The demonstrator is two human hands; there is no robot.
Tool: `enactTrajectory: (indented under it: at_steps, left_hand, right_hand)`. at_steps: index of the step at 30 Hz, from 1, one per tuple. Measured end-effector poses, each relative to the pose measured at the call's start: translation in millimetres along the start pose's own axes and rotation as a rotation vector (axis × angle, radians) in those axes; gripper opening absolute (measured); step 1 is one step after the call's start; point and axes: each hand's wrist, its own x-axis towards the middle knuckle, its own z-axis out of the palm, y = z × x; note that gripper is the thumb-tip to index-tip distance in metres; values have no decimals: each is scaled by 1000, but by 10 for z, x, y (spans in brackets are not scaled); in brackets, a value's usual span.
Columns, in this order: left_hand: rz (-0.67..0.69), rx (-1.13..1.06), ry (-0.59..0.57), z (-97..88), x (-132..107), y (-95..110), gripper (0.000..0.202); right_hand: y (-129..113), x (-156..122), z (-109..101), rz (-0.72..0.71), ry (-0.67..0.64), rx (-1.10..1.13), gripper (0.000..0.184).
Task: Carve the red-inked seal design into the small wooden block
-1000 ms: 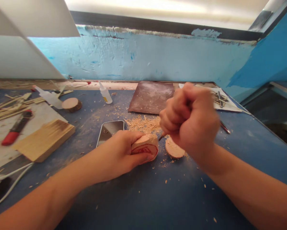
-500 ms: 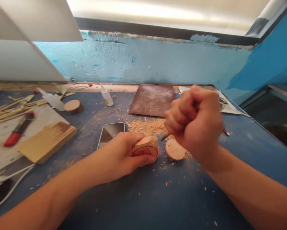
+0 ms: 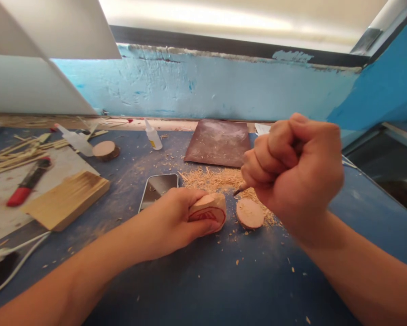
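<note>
My left hand (image 3: pixel 171 216) is closed around a round wooden piece (image 3: pixel 208 210) with a red drawing on its face, held on edge on the blue table (image 3: pixel 203 280). My right hand (image 3: pixel 293 170) is a raised fist above and to the right of it, gripping a thin carving tool whose dark tip (image 3: pixel 239 191) points down toward the piece; the handle is hidden in the fist. A flat wooden disc (image 3: pixel 250 213) lies just right of the held piece. Wood shavings (image 3: pixel 213 177) are piled behind both.
A phone (image 3: pixel 158 188) lies face up behind my left hand. A brown leather sheet (image 3: pixel 218 142), a glue bottle (image 3: pixel 153 135), another wood slice (image 3: pixel 104 150), a wood block (image 3: pixel 65 199), a red marker (image 3: pixel 26 183) and sticks (image 3: pixel 16 151) lie around. The blue wall stands behind.
My right fist has lifted and drawn right, away from the wooden piece, pulling the tool tip back. My left hand has kept its hold on the piece.
</note>
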Motion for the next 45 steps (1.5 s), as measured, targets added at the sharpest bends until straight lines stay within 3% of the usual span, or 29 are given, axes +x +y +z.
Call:
enactTrajectory:
  at_steps: [6, 9, 13, 17, 23, 31, 35, 41, 45]
  left_hand:
    - [-66, -214, 41, -42, 49, -13, 15]
    - [-48, -303, 77, -69, 56, -17, 20]
    - [-39, -210, 129, -59, 55, -8, 24]
    - [61, -170, 72, -1, 63, 6, 17]
    - [96, -144, 77, 37, 88, 34, 16]
    - [43, -164, 94, 61, 80, 42, 17]
    - [75, -164, 109, 40, 108, 11, 18]
    - [57, -204, 73, -8, 124, -13, 18]
    - [28, -266, 73, -27, 125, -50, 19]
  right_hand:
    - [-2, 84, -139, 173, -94, 10, 47]
    - [-40, 102, -177, 175, -182, -17, 57]
    - [-120, 71, -145, 150, -259, -55, 62]
    - [-157, 25, -21, 79, -152, -65, 63]
    - [-85, 11, 85, -35, 36, -32, 60]
    - [77, 3, 35, -30, 35, -33, 60]
    - [217, -44, 46, 86, 10, -56, 56]
    - [-139, 50, 184, -72, 79, -53, 62]
    - [-55, 52, 82, -59, 109, -64, 59]
